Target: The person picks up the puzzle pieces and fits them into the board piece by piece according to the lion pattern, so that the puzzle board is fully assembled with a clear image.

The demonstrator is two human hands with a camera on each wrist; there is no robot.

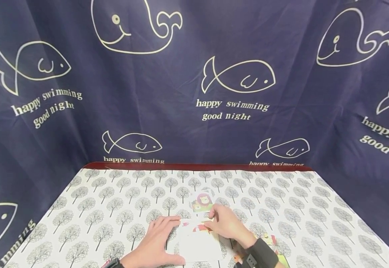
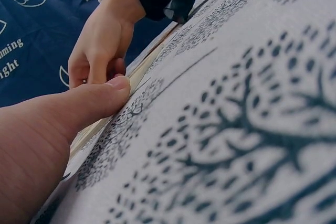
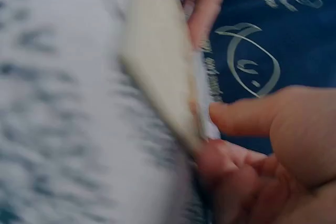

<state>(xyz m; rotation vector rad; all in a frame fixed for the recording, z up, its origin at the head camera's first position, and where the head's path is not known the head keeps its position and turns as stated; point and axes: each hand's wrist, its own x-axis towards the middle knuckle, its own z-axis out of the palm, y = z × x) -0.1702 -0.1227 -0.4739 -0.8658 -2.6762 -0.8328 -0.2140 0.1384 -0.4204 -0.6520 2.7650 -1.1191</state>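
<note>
A white board (image 1: 199, 247) lies before me, with a small pink piece and a red puzzle piece (image 1: 202, 227) near its far edge. My left hand (image 1: 156, 242) spans the board's left side, fingers stretched to the far corner and thumb at the near edge. In the left wrist view that thumb (image 2: 118, 87) touches the board's rim. At the far right corner my right hand (image 1: 226, 223) bends its fingers and pinches the puzzle piece between thumb and forefinger. The right wrist view is blurred; there the board's pale side (image 3: 157, 61) runs up to these fingertips.
Beyond the board lies a picture card (image 1: 202, 201) with a lion on it. Colourful pieces (image 1: 270, 240) lie right of the board, partly hidden by the right wrist. A tree-print cloth (image 1: 94, 234) covers the table, and a dark blue curtain (image 1: 181, 85) hangs behind.
</note>
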